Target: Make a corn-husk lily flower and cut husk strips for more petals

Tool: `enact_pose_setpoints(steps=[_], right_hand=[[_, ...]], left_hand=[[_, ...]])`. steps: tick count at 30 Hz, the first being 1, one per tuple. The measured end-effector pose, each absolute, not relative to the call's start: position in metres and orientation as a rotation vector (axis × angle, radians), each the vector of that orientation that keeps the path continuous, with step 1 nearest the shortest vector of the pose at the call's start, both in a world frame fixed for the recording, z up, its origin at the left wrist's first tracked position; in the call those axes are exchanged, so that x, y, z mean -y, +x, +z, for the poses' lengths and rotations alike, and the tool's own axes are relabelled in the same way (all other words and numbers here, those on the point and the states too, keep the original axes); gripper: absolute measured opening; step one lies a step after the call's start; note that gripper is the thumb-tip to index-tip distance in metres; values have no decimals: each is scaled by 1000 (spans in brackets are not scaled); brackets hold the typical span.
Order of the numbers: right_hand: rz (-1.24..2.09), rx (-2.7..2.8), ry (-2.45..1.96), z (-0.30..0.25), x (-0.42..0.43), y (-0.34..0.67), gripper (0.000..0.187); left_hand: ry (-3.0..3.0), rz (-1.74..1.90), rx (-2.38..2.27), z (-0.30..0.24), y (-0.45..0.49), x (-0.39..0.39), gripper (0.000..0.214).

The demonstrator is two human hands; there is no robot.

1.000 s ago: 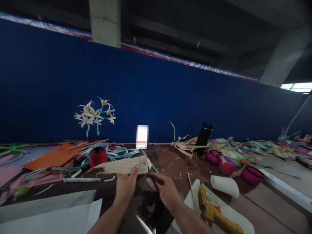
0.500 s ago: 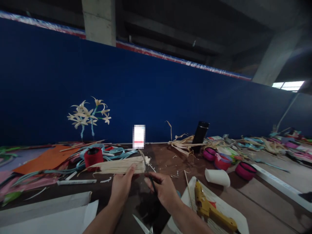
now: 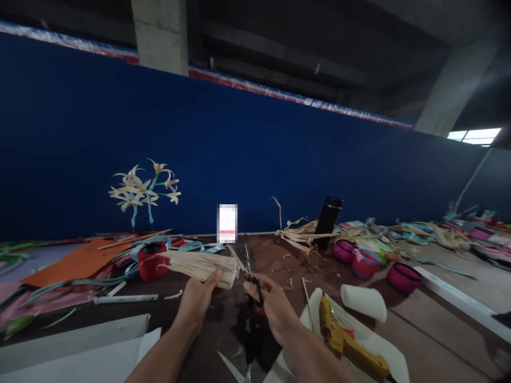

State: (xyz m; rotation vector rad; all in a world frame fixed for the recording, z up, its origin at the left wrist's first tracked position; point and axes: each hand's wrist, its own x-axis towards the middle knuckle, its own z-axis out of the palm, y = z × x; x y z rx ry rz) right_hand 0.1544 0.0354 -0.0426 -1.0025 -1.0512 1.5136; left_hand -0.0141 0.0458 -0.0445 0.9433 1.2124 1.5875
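My left hand (image 3: pixel 198 299) is closed on a pale, dry corn husk (image 3: pixel 199 266), with the thumb on top near its cut right end. The husk's narrow tip points left, in front of a red roll (image 3: pixel 153 263). In my right hand (image 3: pixel 273 303) is a pair of scissors (image 3: pixel 255 287), fingers through the dark handles and blades pointing up and away. The blades stand just right of the husk, apart from it. A thin husk strip (image 3: pixel 235 256) lies between husk and blades. Another pair of scissors (image 3: pixel 235 367) lies on the table below my hands, partly out of view.
A yellow glue gun (image 3: pixel 351 346) rests on paper at right, near a white paper cup (image 3: pixel 363 302) on its side. Behind are a black bottle (image 3: pixel 329 221), husk scraps (image 3: pixel 297 236) and pink rolls (image 3: pixel 404 277). Husk flowers (image 3: pixel 139 186) stand at back left beside orange paper (image 3: pixel 75 260).
The scissors have moved right, away from the husk's end, and their blades now point up. The husk has tilted, its right end lower. The paper cup has shifted right.
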Motion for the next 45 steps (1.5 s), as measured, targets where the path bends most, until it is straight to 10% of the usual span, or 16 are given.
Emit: enact_pose_setpoints(steps=[14,45], right_hand=[[1373,996,-936,-45,-42,158,47],[1790,1184,-914,-43,-18,148,42]], left_hand=[[1174,1121,-1036,-35,-1,-27,33],[456,1762,-1016,-23,-4,-38,12]])
